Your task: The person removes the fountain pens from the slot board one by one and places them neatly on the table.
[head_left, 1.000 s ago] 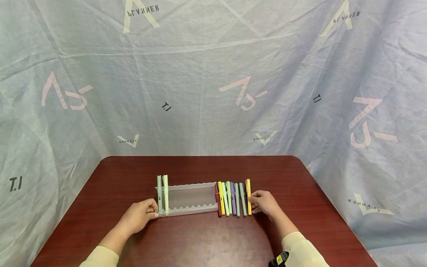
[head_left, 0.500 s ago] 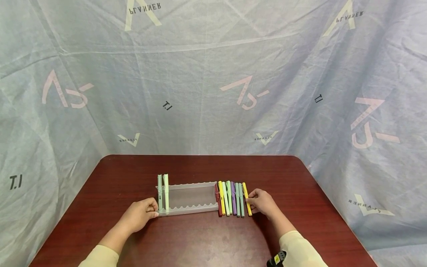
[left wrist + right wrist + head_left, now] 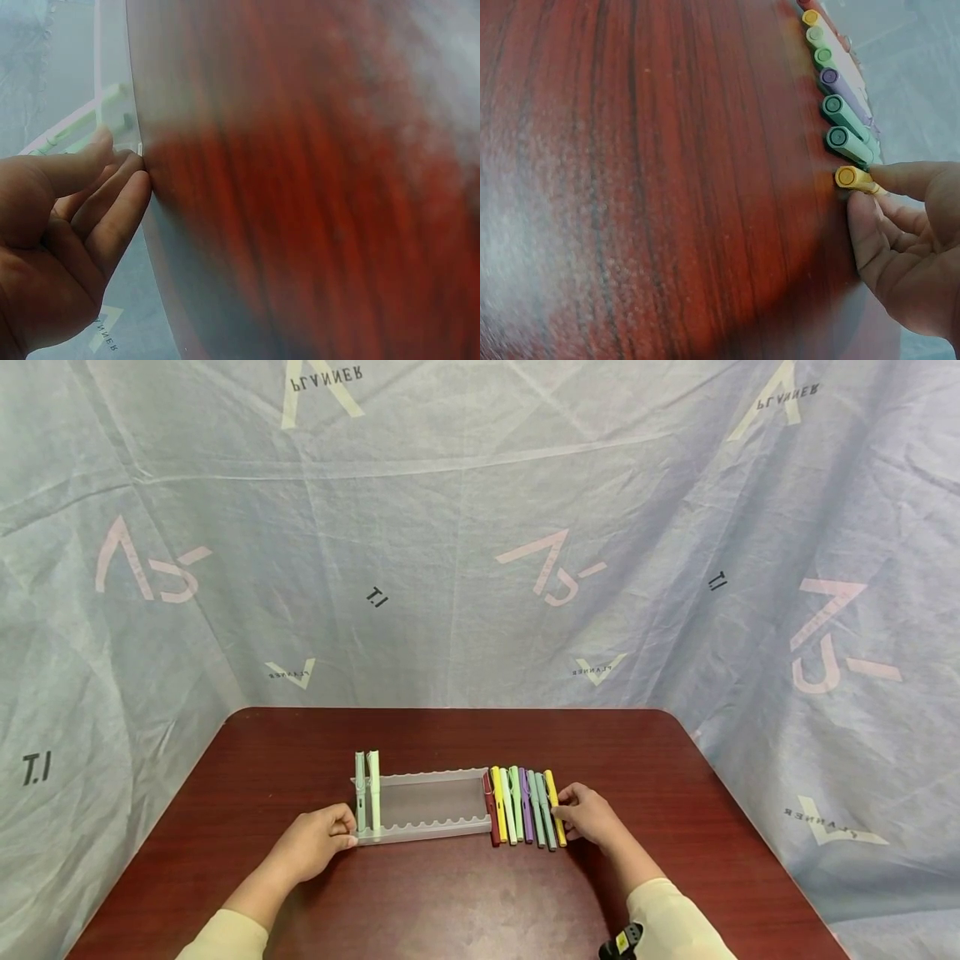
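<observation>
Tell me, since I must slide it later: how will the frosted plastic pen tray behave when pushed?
The frosted translucent plastic pen tray probably feels light, holding only two pale green pens. It looks rigid and should slide easily on the glossy red-brown wooden table. The left hand touching its end suggests it shifts readily.

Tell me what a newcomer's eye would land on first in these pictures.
Most striking is the bright row of pens lying side by side on the dark red table, just right of the clear pen tray. The right hand grips the orange-yellow pen at the row's right end. The left hand touches the tray's left end, beside two pale green pens resting in it.
</observation>
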`<state>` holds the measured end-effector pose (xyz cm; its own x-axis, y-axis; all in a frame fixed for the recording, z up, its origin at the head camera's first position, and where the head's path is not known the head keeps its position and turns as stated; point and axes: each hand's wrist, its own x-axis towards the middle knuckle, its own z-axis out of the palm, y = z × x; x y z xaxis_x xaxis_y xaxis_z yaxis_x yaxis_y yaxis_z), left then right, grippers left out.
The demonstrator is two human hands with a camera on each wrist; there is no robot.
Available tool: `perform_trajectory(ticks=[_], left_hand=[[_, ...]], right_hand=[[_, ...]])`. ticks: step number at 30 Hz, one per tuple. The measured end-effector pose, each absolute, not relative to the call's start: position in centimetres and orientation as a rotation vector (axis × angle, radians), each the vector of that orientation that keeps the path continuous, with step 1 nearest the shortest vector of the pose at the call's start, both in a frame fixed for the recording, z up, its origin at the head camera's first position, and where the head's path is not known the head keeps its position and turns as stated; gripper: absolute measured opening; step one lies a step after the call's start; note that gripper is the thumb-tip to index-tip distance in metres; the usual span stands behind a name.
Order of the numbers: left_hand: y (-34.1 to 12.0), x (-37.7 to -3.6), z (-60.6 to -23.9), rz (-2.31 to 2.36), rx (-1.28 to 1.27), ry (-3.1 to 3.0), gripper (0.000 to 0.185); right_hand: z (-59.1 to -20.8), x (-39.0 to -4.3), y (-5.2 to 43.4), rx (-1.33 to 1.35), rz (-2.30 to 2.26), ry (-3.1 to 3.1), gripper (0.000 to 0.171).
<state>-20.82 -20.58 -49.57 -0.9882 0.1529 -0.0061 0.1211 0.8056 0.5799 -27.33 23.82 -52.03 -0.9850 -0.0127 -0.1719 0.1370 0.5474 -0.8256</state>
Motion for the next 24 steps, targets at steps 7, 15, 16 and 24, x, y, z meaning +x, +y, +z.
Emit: perform_trajectory(ticks=[7, 15, 16, 24], left_hand=[[-20.58, -20.76, -49.56, 0.969, 0.241, 2.941, 0.016], [-20.62, -20.72, -49.53, 0.986, 0.248, 2.938, 0.015], [-20.64, -20.71, -49.54, 0.982, 0.249, 2.939, 0.015], [-20.72, -20.78, -49.81, 0.967, 0.246, 2.944, 0.015]], right_hand=[[-52.13, -27.34, 23.96, 0.096, -1.414, 2.612, 0.025], [-52.32, -27.39, 23.95, 0.098, -1.420, 2.616, 0.025], [-52.32, -27.38, 23.94, 0.099, -1.427, 2.615, 0.025], [-52.35, -27.74, 24.09, 0.190, -1.515, 2.625, 0.026]])
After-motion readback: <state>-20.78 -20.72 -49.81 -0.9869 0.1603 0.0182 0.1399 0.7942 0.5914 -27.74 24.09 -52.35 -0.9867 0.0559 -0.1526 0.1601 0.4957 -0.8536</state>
